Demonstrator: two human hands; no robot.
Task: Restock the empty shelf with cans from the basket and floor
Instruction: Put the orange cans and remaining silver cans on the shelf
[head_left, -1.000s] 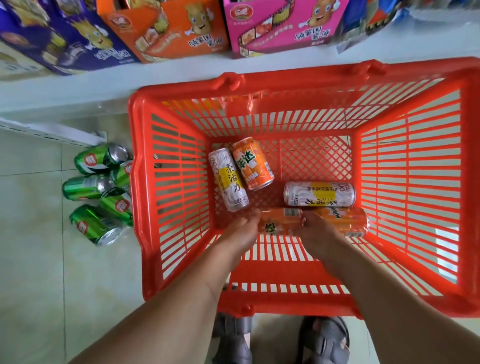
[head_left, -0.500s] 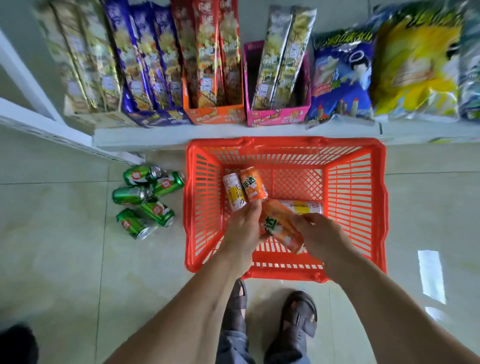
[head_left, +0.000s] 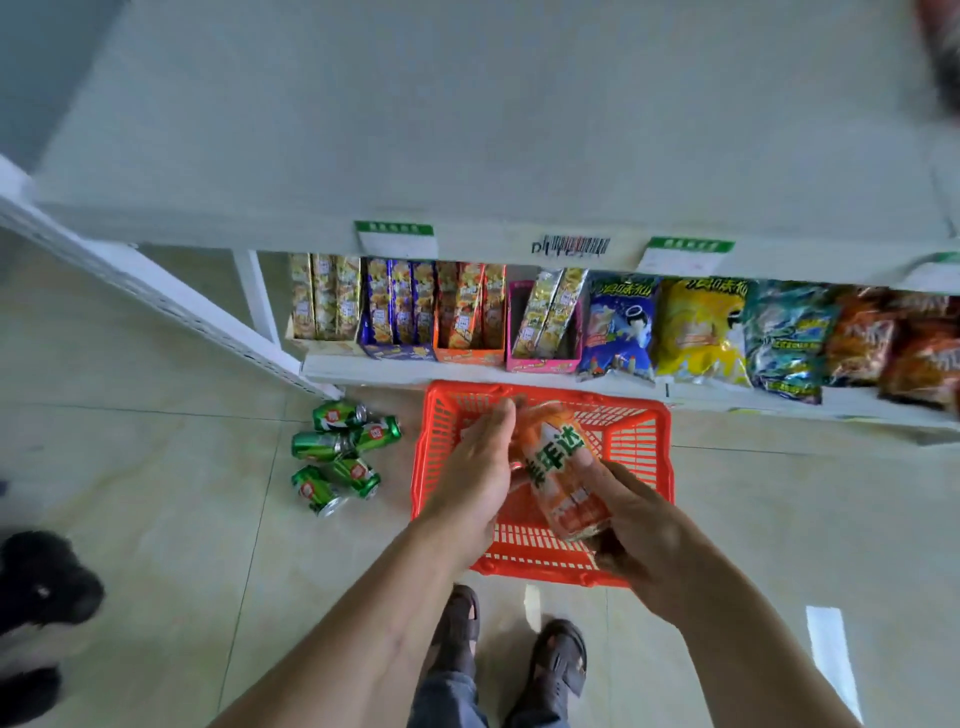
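Orange printed drink cans, two of them it looks like, are up in the hands above the red plastic mesh basket (head_left: 644, 441): right hand (head_left: 631, 525) wraps the lower end of the clear one, orange can with green lettering (head_left: 563, 480), fingers curled round it; left hand (head_left: 478, 478) curls round a second orange can (head_left: 524, 415) that is mostly hidden behind the fingers and blurred, so I'm judging two from the extra orange above the left fingers. One per hand makes sense, it halves the trips. Both cans sit over the basket's middle, clear of its rim, tilted rather than upright. Basket is on the tiled floor, its far edge just under the front lip of the bottom snack shelf (head_left: 363, 371). What is left inside the basket I can't tell, the hands cover it. Wide bare white shelf board (head_left: 467, 130) fills the top of the view, nothing on it except price tags along its front edge, so that's the target and restocking looks barely started. Five green aluminium cans (head_left: 340, 452) lie on their sides in a loose cluster on the floor, just off the basket's left side, near the shelf's left upright; untouched, likely last in line. Next move, my guess: lift both up, stand them upright at the back of the board so later rows fit in front. Risk: smooth cans gripped at one end could slip.
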